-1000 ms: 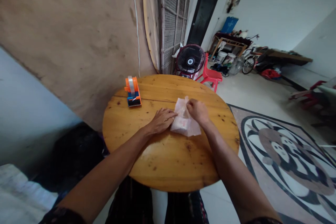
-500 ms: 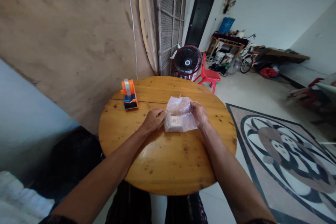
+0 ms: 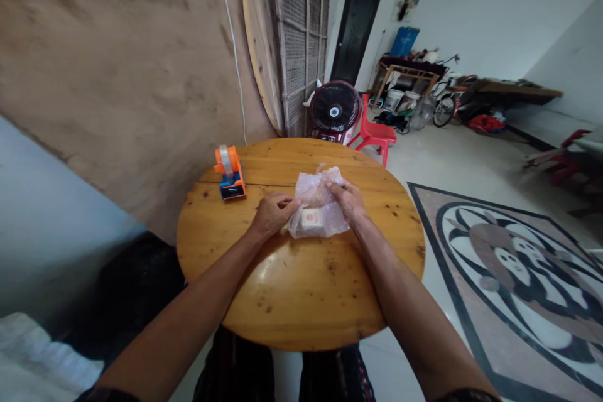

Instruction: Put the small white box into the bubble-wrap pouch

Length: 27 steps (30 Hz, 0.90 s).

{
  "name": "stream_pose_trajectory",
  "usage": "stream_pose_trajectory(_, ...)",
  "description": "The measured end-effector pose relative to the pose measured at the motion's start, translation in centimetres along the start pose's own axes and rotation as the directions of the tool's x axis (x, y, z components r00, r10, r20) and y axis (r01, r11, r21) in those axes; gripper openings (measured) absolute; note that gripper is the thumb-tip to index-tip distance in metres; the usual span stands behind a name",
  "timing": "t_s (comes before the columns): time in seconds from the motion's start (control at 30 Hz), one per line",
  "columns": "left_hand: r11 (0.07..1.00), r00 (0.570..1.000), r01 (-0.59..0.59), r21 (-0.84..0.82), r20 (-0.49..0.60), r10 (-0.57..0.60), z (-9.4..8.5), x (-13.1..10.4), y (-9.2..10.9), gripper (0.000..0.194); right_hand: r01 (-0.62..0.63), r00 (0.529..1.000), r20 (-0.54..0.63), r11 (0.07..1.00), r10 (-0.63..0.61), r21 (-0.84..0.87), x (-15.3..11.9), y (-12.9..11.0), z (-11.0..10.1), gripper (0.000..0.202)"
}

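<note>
A clear sheet of bubble wrap point(image 3: 308, 185) lies on the round wooden table point(image 3: 301, 289), partly raised at its far side. Inside its near part sits a small pale box point(image 3: 311, 218) with reddish print on top, seen through the plastic. My left hand point(image 3: 274, 212) pinches the wrap's left edge between thumb and forefinger. At the right, my right hand point(image 3: 347, 198) grips the wrap's upper right part, its fingers closed over the plastic. Farther left on the table stands an orange and blue tape dispenser point(image 3: 230, 171) with a roll of clear tape.
Past the table's far edge stand a dark red fan point(image 3: 334, 111) and a red plastic chair point(image 3: 375, 132). A brown wall point(image 3: 141, 63) rises to the left. On the right, the floor bears a panda mosaic point(image 3: 522, 264).
My right hand has shifted left and slightly up along the wrap, whose upper right part is now pulled inward. My left hand keeps its place at the left edge.
</note>
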<state>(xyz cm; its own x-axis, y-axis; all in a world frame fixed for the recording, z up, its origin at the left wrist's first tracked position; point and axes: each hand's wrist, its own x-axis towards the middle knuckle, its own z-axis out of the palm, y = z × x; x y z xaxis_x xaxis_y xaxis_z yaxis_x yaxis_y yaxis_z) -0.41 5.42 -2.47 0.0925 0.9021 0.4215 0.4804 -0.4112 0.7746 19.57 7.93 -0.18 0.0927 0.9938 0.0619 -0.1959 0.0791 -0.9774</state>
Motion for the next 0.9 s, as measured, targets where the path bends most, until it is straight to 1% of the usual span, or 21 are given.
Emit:
stream_pose_trajectory(0.1, 0.997, 0.997, -0.062, 0.052, -0.051, 0.065, -0.2, -0.2, 0.0, 0.022, 0.001, 1.0, 0.011, 1.0, -0.001, 0.01, 0.1, 0.2, 0.2, 0.029)
stream_pose_trajectory(0.17, 0.991, 0.994, -0.093, 0.094, -0.05, 0.098, -0.6, -0.2, 0.4, 0.02, 0.006, 1.0, 0.029, 1.0, -0.006, 0.019, 0.0, 0.2, 0.2, 0.029)
stream_pose_trajectory(0.27, 0.983, 0.992, -0.121, 0.136, 0.001, 0.122, -1.0, 0.4, 1.8, 0.017, 0.002, 0.999, 0.04, 0.998, -0.004, 0.058, -0.2, 0.1, 0.3, 0.029)
stream_pose_trajectory(0.3, 0.982, 0.992, -0.121, 0.144, 0.034, 0.118, -1.0, 0.8, 2.3, 0.016, -0.003, 0.999, 0.044, 0.997, 0.0, 0.074, -0.3, 0.0, 0.4, 0.029)
stream_pose_trajectory(0.37, 0.98, 0.994, -0.096, 0.176, 0.067, 0.086, -0.7, 1.7, 3.2, 0.021, -0.027, 0.998, 0.064, 0.994, 0.021, 0.108, -0.4, -0.1, 0.4, 0.03)
stream_pose_trajectory(0.47, 0.972, 0.995, -0.081, 0.221, 0.067, 0.067, 0.4, 2.8, 3.8, 0.037, -0.094, 0.989, 0.125, 0.983, 0.074, 0.159, -0.4, -0.3, 0.4, 0.032)
stream_pose_trajectory(0.53, 0.979, 0.997, -0.057, 0.194, 0.056, 0.047, 1.1, 3.0, 3.6, 0.042, -0.123, 0.982, 0.167, 0.975, 0.092, 0.184, -0.5, -0.4, 0.5, 0.032)
stream_pose_trajectory(0.63, 0.987, 0.997, -0.061, 0.147, 0.06, 0.053, 1.6, 2.7, 2.6, 0.041, -0.122, 0.977, 0.197, 0.972, 0.082, 0.202, -0.4, -0.6, 0.6, 0.032)
stream_pose_trajectory(0.7, 0.992, 0.997, -0.056, 0.109, 0.067, 0.048, 1.4, 2.3, 2.1, 0.039, -0.123, 0.977, 0.197, 0.974, 0.085, 0.19, -0.3, -0.6, 0.7, 0.033)
stream_pose_trajectory(0.77, 0.999, 0.997, -0.026, 0.035, 0.068, 0.024, 1.1, 2.1, 1.8, 0.034, -0.134, 0.975, 0.2, 0.976, 0.098, 0.173, -0.3, -0.6, 0.7, 0.033)
stream_pose_trajectory(0.83, 1.0, 0.999, -0.003, -0.031, 0.045, 0.004, 0.9, 2.0, 1.8, 0.029, -0.143, 0.971, 0.214, 0.974, 0.103, 0.178, -0.2, -0.5, 0.8, 0.032)
stream_pose_trajectory(0.9, 0.999, 1.0, -0.013, -0.034, 0.002, 0.013, 0.9, 2.0, 1.9, 0.024, -0.141, 0.97, 0.224, 0.971, 0.097, 0.194, -0.2, -0.4, 0.8, 0.032)
